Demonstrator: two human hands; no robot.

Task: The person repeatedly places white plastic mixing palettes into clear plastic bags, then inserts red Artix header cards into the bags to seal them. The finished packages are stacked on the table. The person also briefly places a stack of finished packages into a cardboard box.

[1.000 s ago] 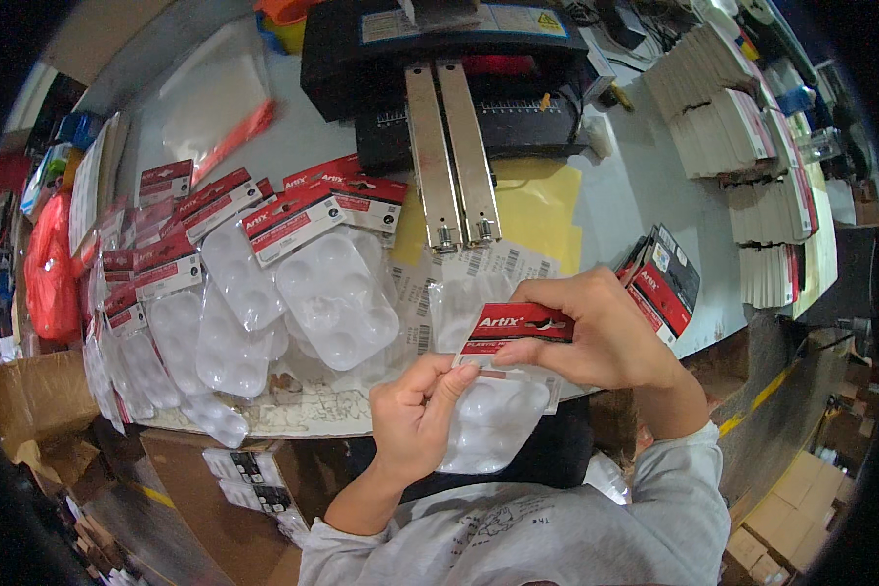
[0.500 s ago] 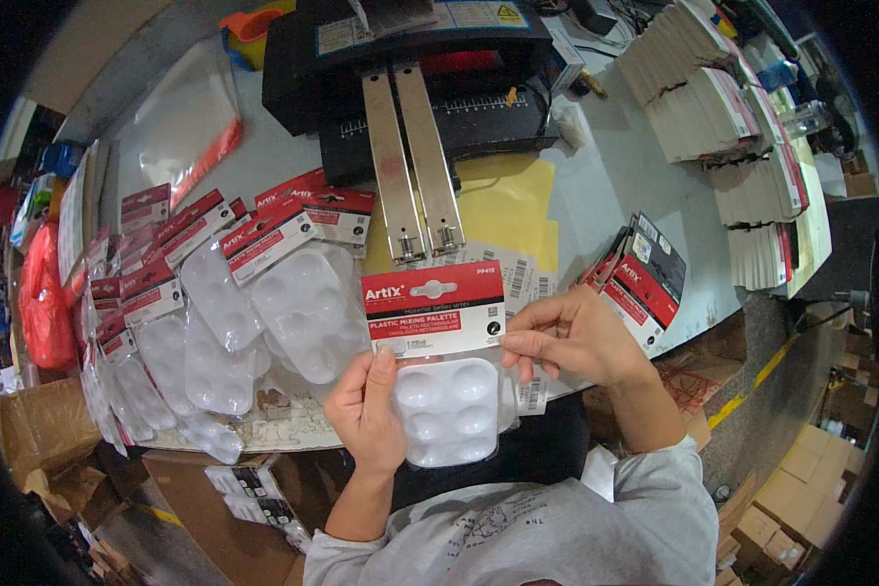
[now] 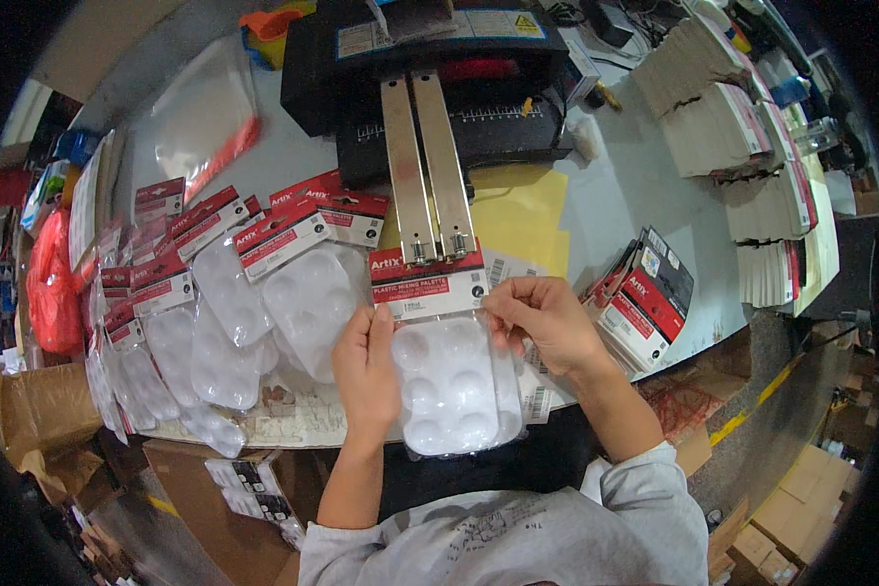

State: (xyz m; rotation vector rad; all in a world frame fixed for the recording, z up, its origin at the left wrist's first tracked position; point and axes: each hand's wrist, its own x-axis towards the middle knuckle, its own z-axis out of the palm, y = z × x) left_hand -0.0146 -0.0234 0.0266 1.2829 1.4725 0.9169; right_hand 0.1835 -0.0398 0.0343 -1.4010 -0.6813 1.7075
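In front of me, a white plastic paint palette (image 3: pixel 446 386) with round wells hangs in a clear bag below a red and white header card (image 3: pixel 422 296). The edge of another white palette shows behind it. My left hand (image 3: pixel 368 371) pinches the card's lower left corner, thumb on top. With thumb and fingers, my right hand (image 3: pixel 547 322) grips the lower right corner. The card's upper edge reaches the tips of two long metal arms (image 3: pixel 426 161) of a black machine (image 3: pixel 313 73), which cover part of it.
Several bagged palettes with header cards (image 3: pixel 283 239) lie heaped on the left. Loose folded cards (image 3: pixel 645 303) stand to the right, with tall card stacks (image 3: pixel 708 127) beyond. Clear bags (image 3: pixel 210 112) lie at the back left. Yellow sheets (image 3: pixel 523 210) lie beneath the arms.
Both hands have moved the bagged palette forward, and the card's top now sits at the metal arm tips, partly covered. The view has shifted slightly.
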